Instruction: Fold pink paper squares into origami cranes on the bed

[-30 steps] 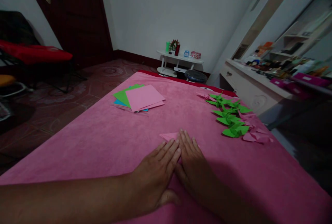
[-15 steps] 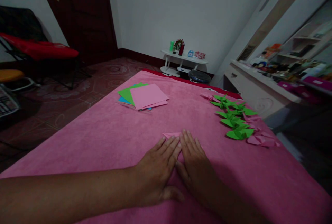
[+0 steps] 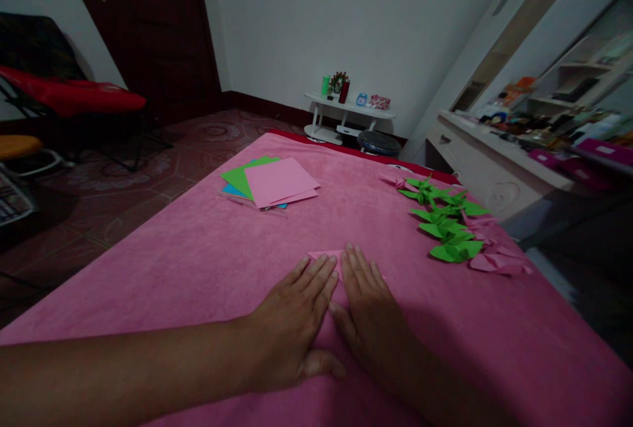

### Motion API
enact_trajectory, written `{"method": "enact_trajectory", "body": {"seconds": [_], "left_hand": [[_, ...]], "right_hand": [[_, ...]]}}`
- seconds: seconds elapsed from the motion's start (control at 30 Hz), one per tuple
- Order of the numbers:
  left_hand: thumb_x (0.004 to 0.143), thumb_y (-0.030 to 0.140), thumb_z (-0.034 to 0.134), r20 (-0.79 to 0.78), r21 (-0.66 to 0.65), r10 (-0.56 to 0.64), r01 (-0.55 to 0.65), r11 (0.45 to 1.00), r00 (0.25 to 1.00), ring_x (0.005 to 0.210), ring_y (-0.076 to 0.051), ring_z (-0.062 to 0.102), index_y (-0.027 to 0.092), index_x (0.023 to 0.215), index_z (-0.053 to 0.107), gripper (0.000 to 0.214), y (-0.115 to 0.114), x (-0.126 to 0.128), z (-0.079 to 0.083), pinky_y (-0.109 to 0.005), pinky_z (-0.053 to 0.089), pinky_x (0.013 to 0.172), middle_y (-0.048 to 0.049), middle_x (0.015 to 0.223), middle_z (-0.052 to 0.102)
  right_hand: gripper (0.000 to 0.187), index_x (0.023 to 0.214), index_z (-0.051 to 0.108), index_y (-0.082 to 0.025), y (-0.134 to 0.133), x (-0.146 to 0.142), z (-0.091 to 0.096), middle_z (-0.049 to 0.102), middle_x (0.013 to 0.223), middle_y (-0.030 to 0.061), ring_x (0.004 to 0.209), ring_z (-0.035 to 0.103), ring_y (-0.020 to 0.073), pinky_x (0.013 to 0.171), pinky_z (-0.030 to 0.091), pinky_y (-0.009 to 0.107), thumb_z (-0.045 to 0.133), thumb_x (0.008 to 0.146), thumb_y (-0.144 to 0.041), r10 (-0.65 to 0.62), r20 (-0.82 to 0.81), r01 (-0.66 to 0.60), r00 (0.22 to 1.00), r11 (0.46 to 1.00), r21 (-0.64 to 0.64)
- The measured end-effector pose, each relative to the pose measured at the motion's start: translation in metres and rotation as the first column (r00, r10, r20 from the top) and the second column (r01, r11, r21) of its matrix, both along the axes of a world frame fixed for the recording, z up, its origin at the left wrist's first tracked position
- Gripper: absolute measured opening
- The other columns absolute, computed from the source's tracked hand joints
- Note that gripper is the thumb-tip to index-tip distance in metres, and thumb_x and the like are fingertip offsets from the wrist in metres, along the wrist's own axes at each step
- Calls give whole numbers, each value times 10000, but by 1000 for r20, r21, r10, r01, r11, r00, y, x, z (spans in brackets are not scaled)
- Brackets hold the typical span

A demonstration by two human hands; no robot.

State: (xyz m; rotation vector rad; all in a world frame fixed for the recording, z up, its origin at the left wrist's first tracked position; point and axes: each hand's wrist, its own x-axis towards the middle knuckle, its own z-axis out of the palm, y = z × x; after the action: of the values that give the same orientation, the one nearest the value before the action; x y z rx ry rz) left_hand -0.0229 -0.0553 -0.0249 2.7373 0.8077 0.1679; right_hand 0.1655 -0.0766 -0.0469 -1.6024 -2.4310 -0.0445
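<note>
A folded piece of pink origami paper (image 3: pixel 326 254) lies flat on the pink cloth, mostly covered by my hands. My left hand (image 3: pixel 297 321) rests on its left part, fingers stretched out and thumb apart. On its right part lies my right hand (image 3: pixel 368 308), flat, with the fingers extended side by side. Between the fingertips a small strip of the pink paper shows. Folded green paper cranes (image 3: pixel 455 249) and pink paper cranes (image 3: pixel 499 260) sit in a cluster to the right. Beyond my left hand lies a stack of square sheets, with pink paper (image 3: pixel 281 180) over green paper (image 3: pixel 240 180).
The pink cloth (image 3: pixel 198 269) covers the table in front of me. Past its far edge stands a white shelf (image 3: pixel 351 107) with small items. A cluttered white dresser (image 3: pixel 494 157) is at the right, a red chair (image 3: pixel 79 94) at the left.
My left hand's fingertips have shifted slightly left, away from the right hand, so a little more of the pink paper shows between them. Both hands stay on the paper.
</note>
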Motion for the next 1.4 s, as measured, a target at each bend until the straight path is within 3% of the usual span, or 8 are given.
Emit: {"method": "enact_trajectory", "body": {"seconds": [0.3, 0.53, 0.87, 0.93, 1.07, 1.13, 1.27, 1.4], "left_hand": [[760, 750, 274, 7, 29, 18, -18, 999, 1000, 1387, -313, -1, 37, 1434, 144, 990, 1, 3, -1, -478, 33, 1131, -218, 1493, 87], [736, 768, 300, 21, 55, 20, -21, 998, 1000, 1375, -333, 137, -12, 1404, 222, 1030, 7, 4, -4, -454, 122, 1129, -258, 1462, 190], [793, 713, 282, 27, 117, 6, -9, 993, 1000, 1331, -311, 291, 101, 1404, 278, 865, 13, -2, -1, -521, 102, 1105, -206, 1433, 324], [807, 692, 295, 54, 127, -1, -6, 992, 999, 1301, -312, 337, 122, 1384, 322, 812, 17, -2, 0, -538, 119, 1093, -190, 1404, 376], [839, 614, 359, 119, 142, -38, 21, 990, 992, 1134, -280, 488, 145, 1241, 497, 633, 32, 3, 3, -514, 237, 1050, -145, 1209, 546], [864, 541, 394, 143, 165, -72, 48, 985, 987, 1034, -246, 530, 163, 1136, 566, 497, 41, 7, 6, -480, 294, 1016, -118, 1086, 594], [890, 415, 435, 146, 205, -135, 104, 973, 980, 946, -210, 538, 177, 966, 632, 318, 56, 15, 12, -432, 339, 966, -82, 928, 614], [897, 331, 449, 166, 158, -190, 164, 974, 968, 910, -179, 538, 159, 882, 646, 262, 65, 19, 11, -316, 419, 841, -75, 889, 608]], "right_hand": [[619, 1351, 361, 19, 0, -3, 4, 306, 1431, 247, 1350, 234, 331, 1052, 299, 541, 435, 830, -307, -8, -11, 7, 1000, 1000, -26], [637, 1359, 345, 11, -1, 1, 8, 282, 1444, 241, 1360, 217, 310, 1070, 282, 518, 447, 847, -355, 7, -36, -9, 999, 999, -41], [704, 1402, 289, -63, -24, 54, 12, 314, 1443, 201, 1349, 264, 283, 1053, 303, 508, 435, 866, -494, -56, 50, 58, 997, 997, -43], [689, 1367, 364, -65, -22, 66, 16, 373, 1410, 208, 1313, 331, 305, 1037, 302, 535, 465, 847, -507, -63, 88, 65, 994, 998, -17], [341, 1078, 638, -145, -5, 77, 33, 621, 1166, 153, 1101, 546, 290, 1027, 277, 554, 484, 875, -371, -134, 129, 121, 983, 987, 106], [321, 1048, 648, -139, 4, 73, 39, 601, 1186, 153, 1091, 534, 295, 1014, 300, 532, 552, 836, -359, -86, 89, 72, 992, 986, 148], [269, 1052, 643, -167, 18, 55, 38, 610, 1109, 111, 1037, 530, 239, 902, 418, 402, 585, 823, -297, 126, -98, -119, 987, 990, 72], [170, 972, 661, -190, 27, 45, 26, 627, 912, 49, 882, 558, 187, 809, 445, 339, 593, 827, -249, 153, -244, -164, 958, 986, -26]]}}
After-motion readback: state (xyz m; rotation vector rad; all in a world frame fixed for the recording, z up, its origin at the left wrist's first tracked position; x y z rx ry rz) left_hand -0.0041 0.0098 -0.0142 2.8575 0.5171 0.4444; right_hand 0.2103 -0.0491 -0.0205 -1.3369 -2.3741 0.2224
